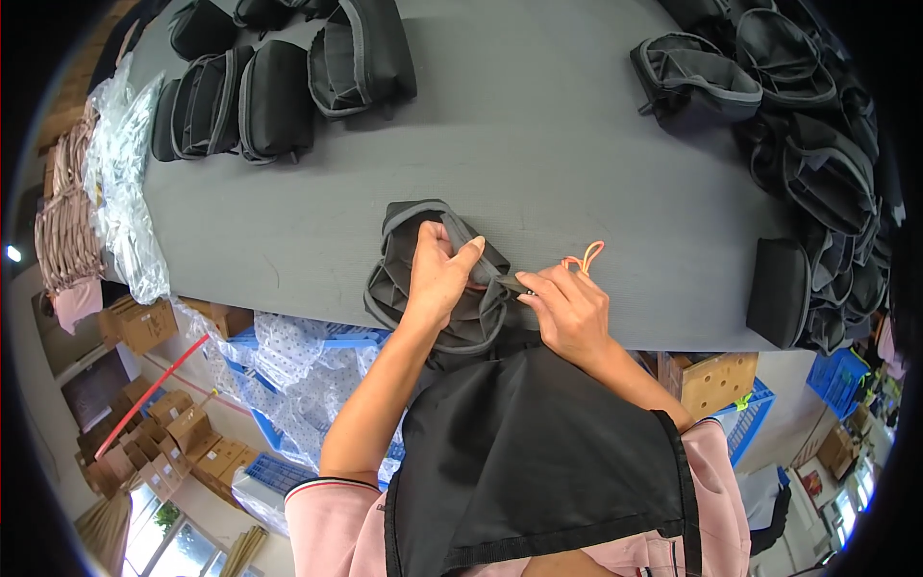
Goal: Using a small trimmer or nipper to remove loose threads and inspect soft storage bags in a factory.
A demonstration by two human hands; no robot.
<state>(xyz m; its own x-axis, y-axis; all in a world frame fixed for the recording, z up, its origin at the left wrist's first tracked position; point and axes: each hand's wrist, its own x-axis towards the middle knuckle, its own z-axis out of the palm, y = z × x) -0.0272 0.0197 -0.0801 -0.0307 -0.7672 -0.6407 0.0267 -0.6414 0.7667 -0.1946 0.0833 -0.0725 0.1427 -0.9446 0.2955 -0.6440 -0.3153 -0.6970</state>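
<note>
An open black fabric pouch [389, 274] with grey edging lies at the near edge of the table, in front of my body. My left hand [442, 274] reaches over its opening and pinches the grey-trimmed rim between thumb and fingers. From the right, my right hand [569, 306] grips a small dark tool [512, 285] that looks like thread snips, its tip against the pouch's edge. An orange cord loop [588, 256] sticks out beyond the fingers of that hand. Most of the tool is hidden in the grip.
Several black pouches [277, 101] stand in rows at the far left of the grey table [538, 144]. A heap of open pouches [829, 173] covers the right side. Clear plastic bags [125, 183] lie along the left edge. Below the table are blue crates [750, 418] and cartons [139, 322].
</note>
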